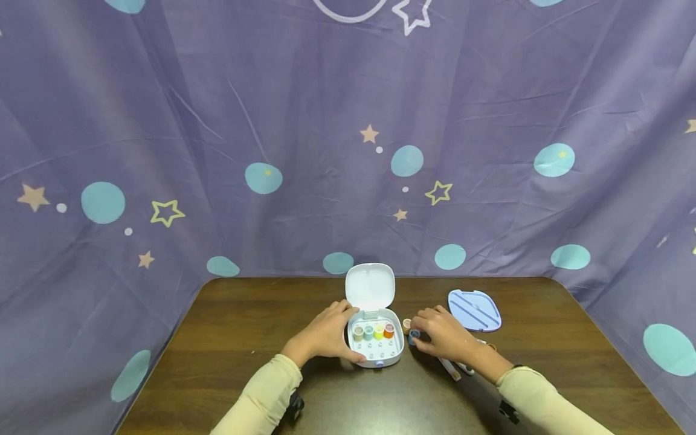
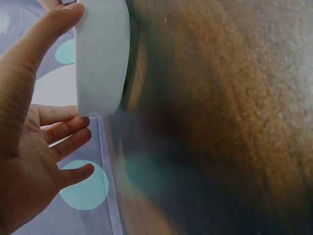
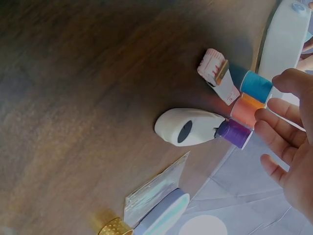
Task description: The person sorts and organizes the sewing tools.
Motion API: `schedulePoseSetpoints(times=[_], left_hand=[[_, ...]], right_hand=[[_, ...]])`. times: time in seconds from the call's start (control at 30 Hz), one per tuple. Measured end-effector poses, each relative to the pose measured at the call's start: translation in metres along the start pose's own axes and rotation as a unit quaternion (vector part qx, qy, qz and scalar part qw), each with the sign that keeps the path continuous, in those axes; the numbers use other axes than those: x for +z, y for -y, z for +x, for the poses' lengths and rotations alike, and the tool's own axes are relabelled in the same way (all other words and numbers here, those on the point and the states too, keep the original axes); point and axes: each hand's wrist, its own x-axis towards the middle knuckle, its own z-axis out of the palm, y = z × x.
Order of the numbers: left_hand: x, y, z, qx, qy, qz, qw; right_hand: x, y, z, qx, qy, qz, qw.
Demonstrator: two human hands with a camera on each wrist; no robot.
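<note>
A white sewing box (image 1: 375,363) stands on the table with its lid (image 1: 370,287) raised. Inside, several thread spools, among them a yellow one (image 1: 379,331) and a red one (image 1: 388,330), line up in a row above small pegs. My left hand (image 1: 326,333) holds the box at its left side, thumb at the front corner and fingers toward the back. Right of the box, my right hand (image 1: 447,333) pinches the top of a blue thread spool (image 3: 257,88) between thumb and index finger. Beside it stand an orange spool (image 3: 244,110) and a purple spool (image 3: 235,133).
A rolled tape measure (image 3: 212,66) and a white tool with a black oval (image 3: 183,128) lie near the right hand. Farther off are a flat packet (image 3: 156,191) and a gold thimble (image 3: 116,227). A light-blue tray (image 1: 474,310) lies at the back right.
</note>
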Motion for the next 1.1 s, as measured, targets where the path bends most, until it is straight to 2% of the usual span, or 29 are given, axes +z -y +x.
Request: schedulePoseSetpoints(times=[0.43, 0.67, 1.1], left_hand=[[-0.003, 0.0, 0.003, 0.002, -0.011, -0.008, 0.9999], [0.004, 0.0, -0.002, -0.005, 0.001, -0.017, 0.9998], [0.005, 0.002, -0.002, 0.003, -0.012, -0.016, 0.9998]], right_hand=[[-0.002, -0.001, 0.001, 0.004, 0.008, -0.003, 1.0], [0.001, 0.004, -0.005, -0.001, 0.021, 0.012, 1.0], [-0.002, 0.005, -0.004, -0.012, 0.014, 0.007, 1.0]])
